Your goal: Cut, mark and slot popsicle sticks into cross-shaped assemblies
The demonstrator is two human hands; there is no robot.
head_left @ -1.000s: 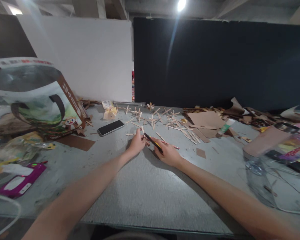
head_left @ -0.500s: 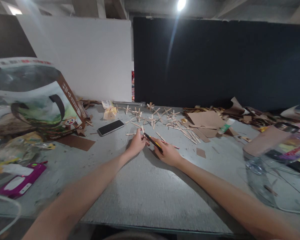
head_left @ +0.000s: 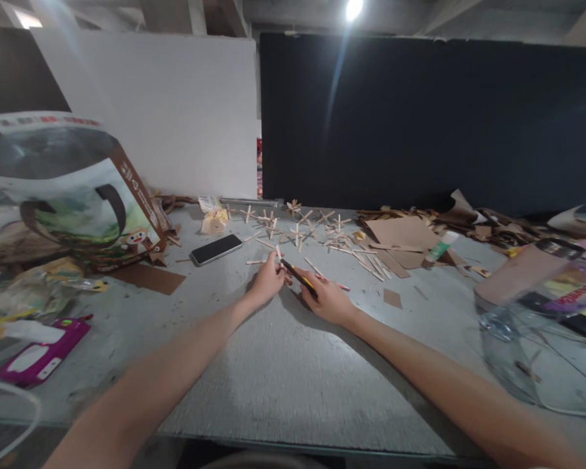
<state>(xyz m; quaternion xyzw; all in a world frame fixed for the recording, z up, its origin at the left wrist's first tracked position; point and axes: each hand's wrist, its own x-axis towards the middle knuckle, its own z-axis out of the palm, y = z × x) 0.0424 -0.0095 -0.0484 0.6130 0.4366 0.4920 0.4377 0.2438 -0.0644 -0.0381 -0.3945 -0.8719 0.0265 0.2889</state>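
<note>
My left hand rests on the grey table with its fingers pinched on a short wooden stick that stands up from them. My right hand lies just to the right, closed around a black and yellow utility knife whose tip points toward the stick. The two hands nearly touch. Beyond them lie several small crosses and loose wooden sticks.
A black phone lies left of the sticks. A printed bag and a magenta packet sit at the left. Brown cardboard pieces, a glue stick and a clear jar are at the right. White and black boards stand behind.
</note>
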